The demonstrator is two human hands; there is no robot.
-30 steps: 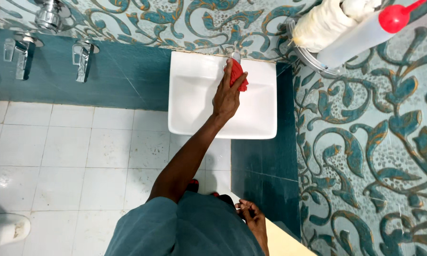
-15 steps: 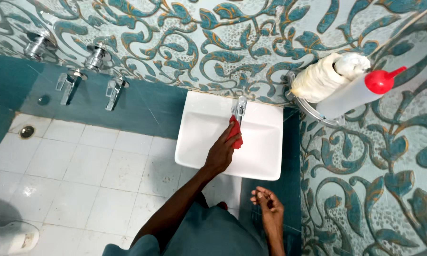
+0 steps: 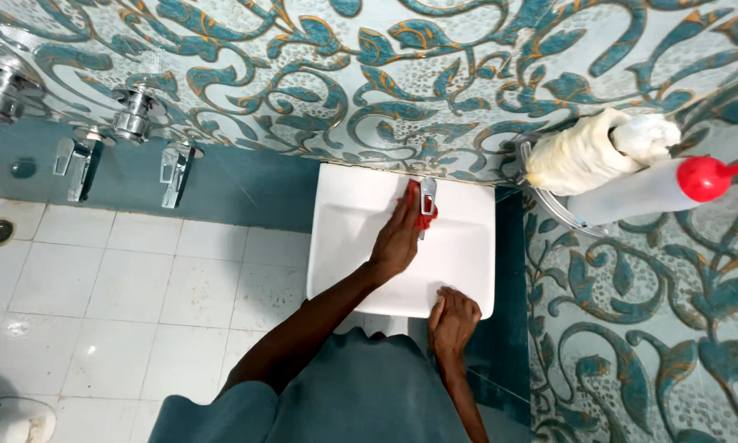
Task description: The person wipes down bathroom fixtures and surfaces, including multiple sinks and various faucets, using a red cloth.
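Tiled corner, left hand (image 3: pixel 398 238) pressing red cloth (image 3: pixel 418 209) at tap (image 3: pixel 427 197), right hand (image 3: pixel 453 316) on sink rim (image 3: pixel 385 305)

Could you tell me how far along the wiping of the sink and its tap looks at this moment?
Done: the sink basin looks white, with no marks visible from here. In hand: the left hand presses a red cloth against the tap, while the right hand rests on the sink's front rim. Left: nothing shows that the rim under the right hand or the wall taps have been wiped; I cannot tell.
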